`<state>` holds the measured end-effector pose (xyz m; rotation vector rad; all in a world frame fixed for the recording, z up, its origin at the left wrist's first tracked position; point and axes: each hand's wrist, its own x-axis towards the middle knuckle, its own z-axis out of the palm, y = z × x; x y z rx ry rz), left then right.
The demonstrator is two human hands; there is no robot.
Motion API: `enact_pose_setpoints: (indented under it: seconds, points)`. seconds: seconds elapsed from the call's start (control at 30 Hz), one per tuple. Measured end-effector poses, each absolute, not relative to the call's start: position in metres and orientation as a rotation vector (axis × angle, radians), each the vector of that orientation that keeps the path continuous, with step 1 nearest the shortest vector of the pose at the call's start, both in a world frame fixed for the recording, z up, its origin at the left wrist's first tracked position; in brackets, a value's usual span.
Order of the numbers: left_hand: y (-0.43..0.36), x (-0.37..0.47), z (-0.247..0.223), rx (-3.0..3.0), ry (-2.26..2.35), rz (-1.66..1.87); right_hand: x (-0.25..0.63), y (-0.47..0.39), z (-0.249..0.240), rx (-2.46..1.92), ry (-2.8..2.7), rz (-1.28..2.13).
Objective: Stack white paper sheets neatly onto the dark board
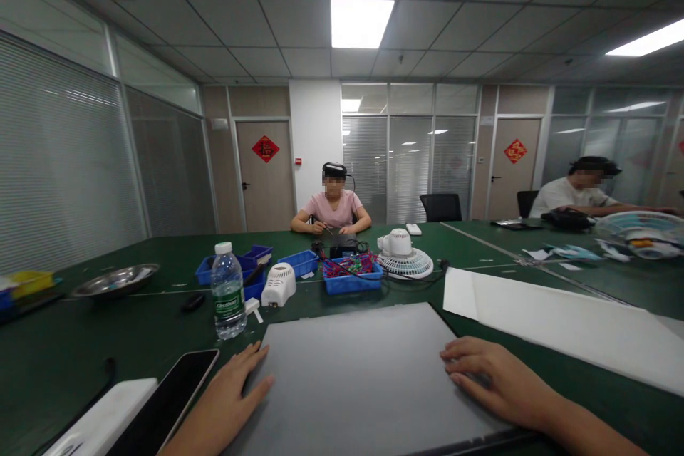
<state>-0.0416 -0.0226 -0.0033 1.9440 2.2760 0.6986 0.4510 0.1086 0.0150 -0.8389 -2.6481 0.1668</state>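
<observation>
A closed grey laptop [353,377] lies flat on the green table, directly in front of me. My left hand [235,385] rests along its left edge, with the fingers stretched forward and the thumb over the lid. On the opposite side, my right hand [486,374] touches the right edge, fingers extended onto the lid and slightly bent. Neither hand is wrapped around anything. Beside my left forearm are a dark-screened phone [171,399] and a white box-shaped item [107,417]. A water bottle [228,292] with a green label stands upright just beyond my left hand.
Beyond the laptop are a blue tray of coloured wires [353,281], a white fan part [406,256], a white housing [278,285] and blue bins [206,271]. A metal dish [117,279] sits left, a white sheet [561,313] right. Two people sit across the table.
</observation>
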Motion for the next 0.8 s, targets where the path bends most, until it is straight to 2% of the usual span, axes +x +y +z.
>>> enact_pose_setpoints:
  seconds: [0.3, 0.63, 0.8]
  points:
    - [-0.023, -0.040, 0.001, 1.927, 2.288, 0.625, 0.449, 0.103, 0.024, -0.775, -2.719, 0.117]
    - [-0.019, -0.042, 0.008, 1.873, 2.328, 0.704, 0.453, 0.103, 0.022, -0.729, -2.772, 0.063]
    - [-0.020, -0.041, 0.006, 1.890, 2.342, 0.683, 0.486, 0.145, -0.003, -1.083, -2.488, -0.169]
